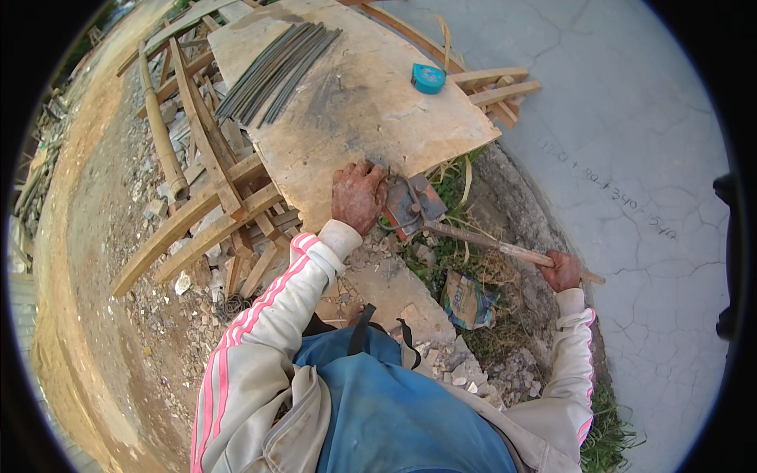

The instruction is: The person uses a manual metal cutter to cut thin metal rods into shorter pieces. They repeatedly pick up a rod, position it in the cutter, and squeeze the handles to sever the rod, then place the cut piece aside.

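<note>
Many slender, dark grey rods (277, 72) lie bunched on a scuffed, flat board (402, 130). At its near edge sits a blocky, worn metal tool (414, 206), between the hands. The right hand (561, 271) wraps firmly round its long, straight handle (489, 242); the left hand (360, 195) curls just beside the tool, whatever it grasps hidden.

On my feed, L hand (359, 199) is out front, back of hand up, fingers bent, tips partly hidden from me. L forearm (272, 303) slants up & inward from lower L, wrist (342, 237) approx straight. R hand (560, 272) sits well apart, off R & a bit nearer, curled in a firm grip; R forearm (569, 343) runs nearly straight fwd.
</note>
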Available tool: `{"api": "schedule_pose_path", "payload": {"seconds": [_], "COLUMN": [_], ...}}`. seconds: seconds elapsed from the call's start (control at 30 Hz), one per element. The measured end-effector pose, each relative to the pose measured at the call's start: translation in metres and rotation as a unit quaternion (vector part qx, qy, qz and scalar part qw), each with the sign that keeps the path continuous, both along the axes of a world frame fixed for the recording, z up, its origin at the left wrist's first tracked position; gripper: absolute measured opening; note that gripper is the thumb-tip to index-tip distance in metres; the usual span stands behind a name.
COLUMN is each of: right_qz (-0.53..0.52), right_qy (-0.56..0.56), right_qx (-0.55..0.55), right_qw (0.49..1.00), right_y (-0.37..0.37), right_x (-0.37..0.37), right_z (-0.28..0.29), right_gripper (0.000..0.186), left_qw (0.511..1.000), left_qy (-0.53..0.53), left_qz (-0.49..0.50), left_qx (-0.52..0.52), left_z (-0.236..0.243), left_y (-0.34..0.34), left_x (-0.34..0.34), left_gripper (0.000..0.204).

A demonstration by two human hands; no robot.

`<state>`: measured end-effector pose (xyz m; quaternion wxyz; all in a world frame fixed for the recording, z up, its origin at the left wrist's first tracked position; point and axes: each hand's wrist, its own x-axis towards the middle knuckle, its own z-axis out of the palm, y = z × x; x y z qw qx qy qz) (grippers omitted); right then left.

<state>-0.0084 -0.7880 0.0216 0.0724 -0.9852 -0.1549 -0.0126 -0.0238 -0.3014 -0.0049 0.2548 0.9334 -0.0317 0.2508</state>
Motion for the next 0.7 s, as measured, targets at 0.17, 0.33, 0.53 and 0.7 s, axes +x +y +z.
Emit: {"api": "schedule_pose_path", "payload": {"seconds": [0.17, 0.33, 0.53, 0.7], "right_qz": [0.03, 0.029, 0.045, 0.03], "right_qy": [-0.028, -0.032, -0.04, -0.035], "right_qx": [-0.011, -0.023, -0.041, -0.044], "right_qw": [0.999, 0.999, 0.997, 0.998], "right_y": [0.003, 0.005, 0.006, 0.006], "right_x": [0.006, 0.009, 0.016, 0.009], "right_z": [0.007, 0.009, 0.016, 0.008], "right_gripper": [0.028, 0.029, 0.032, 0.032], "left_qw": [1.0, 1.0, 1.0, 1.0], "left_qy": [0.005, 0.004, 0.007, 0.007], "left_qz": [-0.003, -0.003, -0.006, -0.005], "left_qx": [-0.006, -0.014, -0.009, -0.018], "left_z": [0.001, 0.0, 0.0, 0.0], "left_y": [0.0, 0.0, -0.001, 0.0], "left_x": [0.0, 0.0, 0.001, 0.0], "left_gripper": [0.021, 0.021, 0.022, 0.022]}}
